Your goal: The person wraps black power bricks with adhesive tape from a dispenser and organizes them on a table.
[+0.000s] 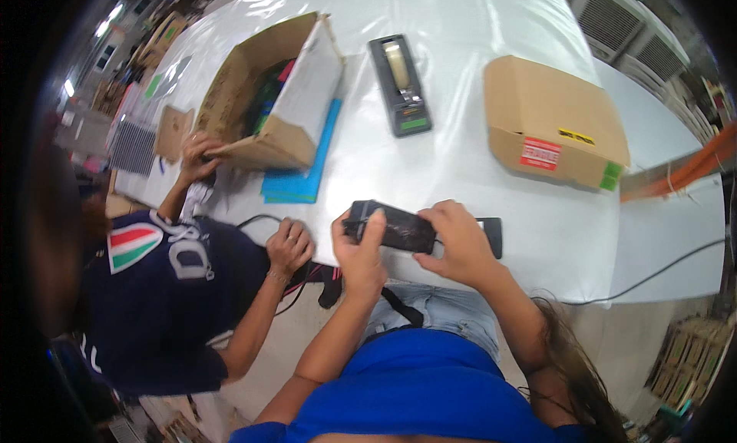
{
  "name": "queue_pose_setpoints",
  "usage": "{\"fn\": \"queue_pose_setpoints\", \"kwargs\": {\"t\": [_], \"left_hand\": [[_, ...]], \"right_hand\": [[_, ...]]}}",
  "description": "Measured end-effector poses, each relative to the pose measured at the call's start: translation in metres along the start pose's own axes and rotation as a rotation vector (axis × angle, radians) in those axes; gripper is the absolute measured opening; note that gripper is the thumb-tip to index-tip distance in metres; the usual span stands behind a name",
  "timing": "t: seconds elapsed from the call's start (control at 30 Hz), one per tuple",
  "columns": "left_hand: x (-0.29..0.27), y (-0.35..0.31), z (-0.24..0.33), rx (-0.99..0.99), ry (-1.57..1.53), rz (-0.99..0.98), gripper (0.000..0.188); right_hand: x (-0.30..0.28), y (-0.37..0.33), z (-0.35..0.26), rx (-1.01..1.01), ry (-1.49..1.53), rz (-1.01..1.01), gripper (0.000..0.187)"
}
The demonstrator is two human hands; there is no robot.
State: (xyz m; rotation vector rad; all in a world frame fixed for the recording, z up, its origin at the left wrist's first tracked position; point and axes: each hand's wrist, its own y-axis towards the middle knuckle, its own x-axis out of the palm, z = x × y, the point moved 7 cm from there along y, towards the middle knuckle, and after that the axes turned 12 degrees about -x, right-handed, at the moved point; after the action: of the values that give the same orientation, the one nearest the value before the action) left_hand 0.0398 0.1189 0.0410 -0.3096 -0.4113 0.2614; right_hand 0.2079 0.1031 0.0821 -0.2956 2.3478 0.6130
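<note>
Between my two hands, above the near edge of the white table (453, 166), is a black, brick-shaped block (403, 227) with a shiny surface, perhaps wrapped in plastic. My left hand (359, 247) grips its left end, the thumb lying across the front. At the other end, the fingers and thumb of my right hand (459, 242) close around the block's edge, where a short dark strand shows; its exact kind I cannot make out. Partly covered by my right hand, a flat dark device like a phone (494, 238) lies on the table.
On the left, a co-worker's hand (288, 249) rests near the table edge, the other at an open cardboard box (299, 97) standing on blue folders (321, 163). Farther off lies a tape dispenser (401, 86). A closed carton (549, 113) sits at right; a black cable (668, 272) hangs beyond.
</note>
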Motion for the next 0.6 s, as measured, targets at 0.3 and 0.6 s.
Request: {"fn": "queue_pose_setpoints", "kwargs": {"t": [0.3,0.6], "left_hand": [[0.021,-0.015,0.009,0.042,0.039,-0.083,0.045],[0.015,-0.019,0.003,0.084,0.134,-0.040,0.049]], "right_hand": [[-0.001,0.011,-0.012,0.066,-0.164,-0.169,0.067],[-0.079,0.116,0.064,0.111,-0.149,0.221,0.052]]}}
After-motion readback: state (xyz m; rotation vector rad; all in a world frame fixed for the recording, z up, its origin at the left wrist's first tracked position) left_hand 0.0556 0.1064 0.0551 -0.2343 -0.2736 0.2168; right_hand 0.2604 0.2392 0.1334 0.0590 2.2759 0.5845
